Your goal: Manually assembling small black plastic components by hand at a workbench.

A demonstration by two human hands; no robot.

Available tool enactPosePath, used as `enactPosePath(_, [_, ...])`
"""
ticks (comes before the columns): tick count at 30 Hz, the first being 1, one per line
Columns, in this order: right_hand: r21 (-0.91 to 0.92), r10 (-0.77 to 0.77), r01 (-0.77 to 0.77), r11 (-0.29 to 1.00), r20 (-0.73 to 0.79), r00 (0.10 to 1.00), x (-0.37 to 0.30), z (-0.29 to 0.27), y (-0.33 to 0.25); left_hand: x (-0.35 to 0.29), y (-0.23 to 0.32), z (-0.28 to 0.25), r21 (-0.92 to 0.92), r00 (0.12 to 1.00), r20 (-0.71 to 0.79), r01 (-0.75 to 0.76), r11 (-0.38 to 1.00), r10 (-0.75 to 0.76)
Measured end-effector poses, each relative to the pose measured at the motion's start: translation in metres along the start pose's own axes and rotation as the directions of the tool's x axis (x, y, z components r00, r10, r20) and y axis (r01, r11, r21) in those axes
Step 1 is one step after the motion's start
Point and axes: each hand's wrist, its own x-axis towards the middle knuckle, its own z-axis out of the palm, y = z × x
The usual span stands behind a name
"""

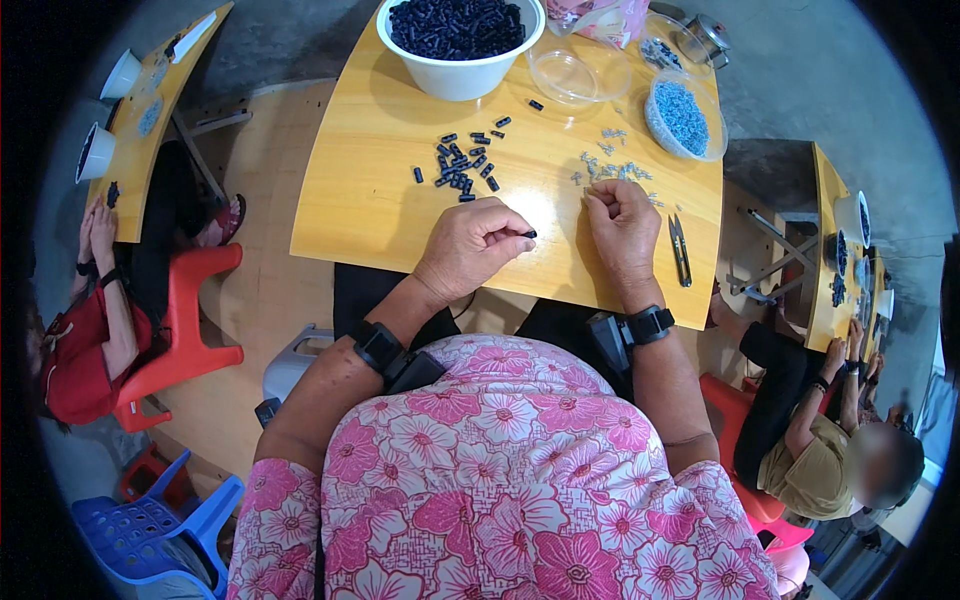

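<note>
My left hand point(474, 246) is closed, with a small black plastic cylinder point(531, 234) pinched between thumb and forefinger, its end poking out. To the right, my right hand point(622, 225) has thumb and fingertips pressed together at the near edge of a scatter of small clear-bluish pieces point(625, 171). Whatever lies between those fingertips is too small to make out. Beyond my left hand, a loose pile of black cylinders point(459, 166) rests on the yellow wooden table point(370, 215). Black-handled thread snips point(680, 250) lie right of my right hand.
At the far side stand a white tub point(458, 75) of black cylinders, a clear lid point(567, 78), a round container point(684, 118) of bluish pieces and a metal cup point(703, 42). People work at side tables; a red chair point(190, 330) and blue chair point(150, 530) are at left.
</note>
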Motion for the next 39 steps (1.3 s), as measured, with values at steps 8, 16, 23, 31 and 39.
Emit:
enactPosePath(8, [-0.085, -0.027, 0.029, 0.996, 0.022, 0.999, 0.004, 0.001, -0.011, 0.000, 0.000, 0.001, 0.027, 1.000, -0.019, -0.022, 0.999, 0.022])
enactPosePath(16, [-0.206, -0.055, 0.073, 0.976, 0.091, 0.994, -0.002, -0.002, -0.017, 0.000, -0.004, 0.002, 0.014, 0.998, -0.028, -0.052, 0.999, 0.052])
enactPosePath(23, [-0.356, -0.214, 0.281, 0.891, 0.216, 0.953, 0.000, -0.009, -0.033, 0.000, -0.006, 0.003, 0.034, 0.998, -0.028, -0.051, 0.998, 0.052])
enactPosePath(31, [-0.357, -0.302, 0.429, 0.830, 0.359, 0.883, 0.005, -0.015, -0.035, 0.001, -0.005, 0.004, 0.057, 0.997, -0.051, -0.055, 0.997, 0.058])
enactPosePath(39, [-0.280, -0.379, 0.479, 0.832, 0.344, 0.859, 0.010, -0.020, -0.037, -0.001, -0.006, 0.002, 0.042, 0.998, -0.039, -0.056, 0.998, 0.058])
